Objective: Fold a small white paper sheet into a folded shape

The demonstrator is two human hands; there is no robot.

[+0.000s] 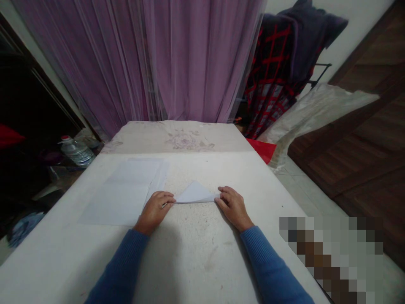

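Note:
A folded sheet of white paper (195, 193) lies on the table in front of me, its peak pointing away and its straight edge toward me. My left hand (157, 210) pinches the left end of that edge between thumb and fingers. At the opposite end, my right hand (232, 205) grips the paper's right corner, thumb near and fingers behind. Both corners are partly hidden by my fingertips. Flat white sheets (117, 192) rest just left of my left hand, overlapping one another.
The table (202, 257) has a pale cover with a flower print at its far end. Purple curtains (190, 59) hang behind it. A large plastic bottle (76, 151) stands off the left side. Clothes (284, 55), a plastic sheet (316, 109) and a wooden door (357, 126) are to the right.

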